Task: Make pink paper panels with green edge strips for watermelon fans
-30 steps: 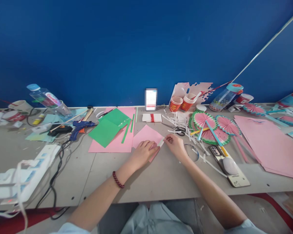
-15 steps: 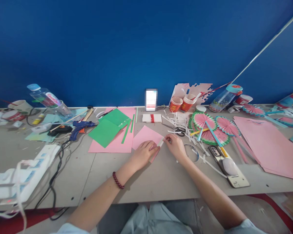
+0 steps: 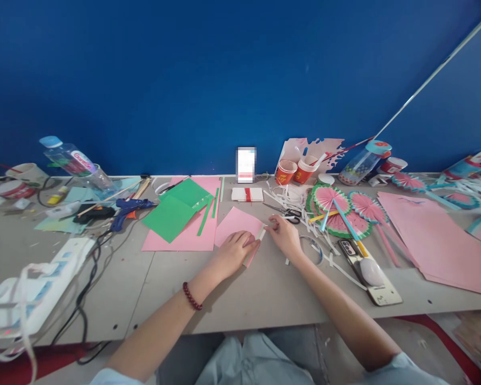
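My left hand (image 3: 237, 250) lies flat on a pink square of paper (image 3: 236, 220), pressing it to the table. Along the paper's right edge runs a narrow pale strip (image 3: 262, 231), partly covered by my left fingers. At the upper end of that strip is my right hand (image 3: 284, 235), its thumb tip against the paper's corner and its forefinger bent a little apart from it. Nothing shows between them. Behind my right hand lie black-handled scissors (image 3: 293, 215). A tape roll (image 3: 312, 251) rests beside my right wrist.
Green sheets (image 3: 178, 208) lie over pink paper (image 3: 176, 243) on the left, near a blue glue gun (image 3: 130, 211) and power strip (image 3: 60, 283). Rightward are paper fans (image 3: 340, 211), white strips (image 3: 336, 264), a phone (image 3: 385, 291) and pink sheets (image 3: 436, 246). Red cups (image 3: 286, 174) stand behind.
My right thumb and forefinger have parted slightly at the strip's end. My left hand keeps its place on the paper. The whole view has shifted a little.
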A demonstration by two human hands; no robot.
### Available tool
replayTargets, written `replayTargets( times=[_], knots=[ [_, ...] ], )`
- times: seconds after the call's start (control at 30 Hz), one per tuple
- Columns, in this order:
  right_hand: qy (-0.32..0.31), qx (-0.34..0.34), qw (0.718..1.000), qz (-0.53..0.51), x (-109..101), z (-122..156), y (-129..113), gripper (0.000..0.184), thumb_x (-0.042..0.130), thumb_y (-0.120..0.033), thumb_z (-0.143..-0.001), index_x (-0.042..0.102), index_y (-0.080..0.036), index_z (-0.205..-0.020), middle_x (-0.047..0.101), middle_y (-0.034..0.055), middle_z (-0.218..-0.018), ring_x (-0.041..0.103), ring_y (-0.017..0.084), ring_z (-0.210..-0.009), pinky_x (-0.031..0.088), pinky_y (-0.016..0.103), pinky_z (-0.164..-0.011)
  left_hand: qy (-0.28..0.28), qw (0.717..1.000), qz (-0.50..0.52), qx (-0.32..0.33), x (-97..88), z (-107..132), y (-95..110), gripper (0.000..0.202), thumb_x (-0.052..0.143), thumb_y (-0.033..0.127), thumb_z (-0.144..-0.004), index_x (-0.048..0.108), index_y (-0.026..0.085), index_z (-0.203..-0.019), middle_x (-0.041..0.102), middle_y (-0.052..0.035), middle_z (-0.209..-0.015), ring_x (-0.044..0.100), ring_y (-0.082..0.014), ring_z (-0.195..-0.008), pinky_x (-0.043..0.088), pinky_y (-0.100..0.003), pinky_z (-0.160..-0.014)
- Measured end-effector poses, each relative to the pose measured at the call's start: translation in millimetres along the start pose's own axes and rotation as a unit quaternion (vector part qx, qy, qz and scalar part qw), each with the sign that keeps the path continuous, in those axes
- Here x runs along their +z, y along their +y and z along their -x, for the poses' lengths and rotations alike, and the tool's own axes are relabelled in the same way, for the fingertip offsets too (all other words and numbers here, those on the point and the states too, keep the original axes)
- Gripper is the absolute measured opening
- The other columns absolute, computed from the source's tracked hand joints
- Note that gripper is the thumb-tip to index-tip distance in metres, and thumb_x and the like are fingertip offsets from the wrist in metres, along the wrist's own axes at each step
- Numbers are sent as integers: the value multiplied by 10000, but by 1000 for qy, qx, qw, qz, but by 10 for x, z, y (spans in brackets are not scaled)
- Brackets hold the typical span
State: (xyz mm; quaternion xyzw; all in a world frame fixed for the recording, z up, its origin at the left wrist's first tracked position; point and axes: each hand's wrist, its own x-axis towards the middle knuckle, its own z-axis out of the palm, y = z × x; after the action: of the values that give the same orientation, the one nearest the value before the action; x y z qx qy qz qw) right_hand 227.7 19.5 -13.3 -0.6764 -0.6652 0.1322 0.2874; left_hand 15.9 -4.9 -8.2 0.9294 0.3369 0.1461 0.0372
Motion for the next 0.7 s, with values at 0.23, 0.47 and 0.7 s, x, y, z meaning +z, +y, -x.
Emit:
replayTargets(
  times=[0.23,0.47,0.7],
  knots=[
    [-46,18,999,16,-39,-135,-48,76,583,-284,-778,620,-221,-756,574,-22,-630,523,151,-610,295,240,-555,-3,1000,3,-3,-10,-11,0,439,438,66,-881,512,240,-1277,524,-105,-1174,474,-231,-1159,442,-405,-953],
    [-27,46,998,-43,-31,-209,25,113,528,-288,-772,620,-221,-768,612,-11,-595,553,160,-569,345,243,-551,7,1000,8,3,-45,0,4,475,442,37,-848,496,230,-1279,522,-103,-1151,479,-236,-1133,445,-397,-950],
    [-118,89,966,-210,-136,-124,-2,413,466,-563,-823,618,-191,-726,673,15,-660,426,86,-358,343,230,-396,24,999,24,7,-19,17,-12,556,453,32,-835,395,225,-1353,509,-106,-1174,500,-227,-1104,458,-399,-938]
  ],
)
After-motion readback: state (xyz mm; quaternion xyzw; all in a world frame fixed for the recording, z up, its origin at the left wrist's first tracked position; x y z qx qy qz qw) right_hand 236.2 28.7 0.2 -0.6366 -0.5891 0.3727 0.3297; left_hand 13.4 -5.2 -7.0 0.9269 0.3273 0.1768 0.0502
